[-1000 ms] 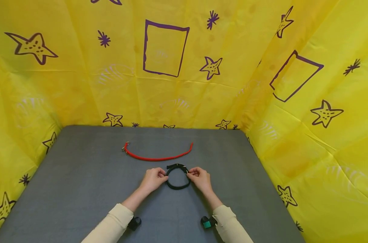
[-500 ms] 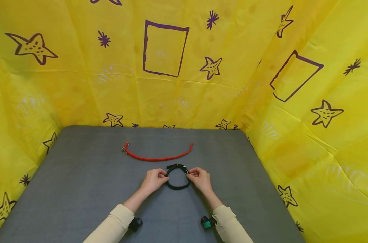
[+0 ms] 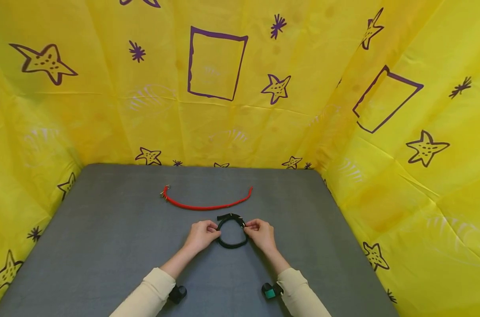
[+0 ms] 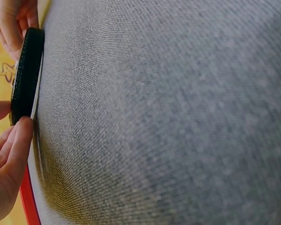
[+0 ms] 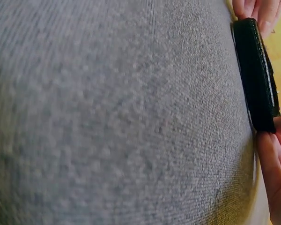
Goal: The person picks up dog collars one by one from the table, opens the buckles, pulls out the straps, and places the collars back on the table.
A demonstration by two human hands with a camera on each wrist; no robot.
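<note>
The left hand [image 3: 201, 235] and right hand [image 3: 262, 234] pinch opposite sides of a flat black stitched strap [image 4: 28, 72], already looped, while a slim red metal-fitted strap [image 3: 202, 208] lies unlooped beyond their fingers.

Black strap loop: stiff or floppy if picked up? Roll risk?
Probably fairly stiff: the black strap forms a round loop, though the left hand and right hand pinching it may help. Might sag toward its metal fittings on the far side. Rolling looks unlikely, since the loop's opening faces up.
</note>
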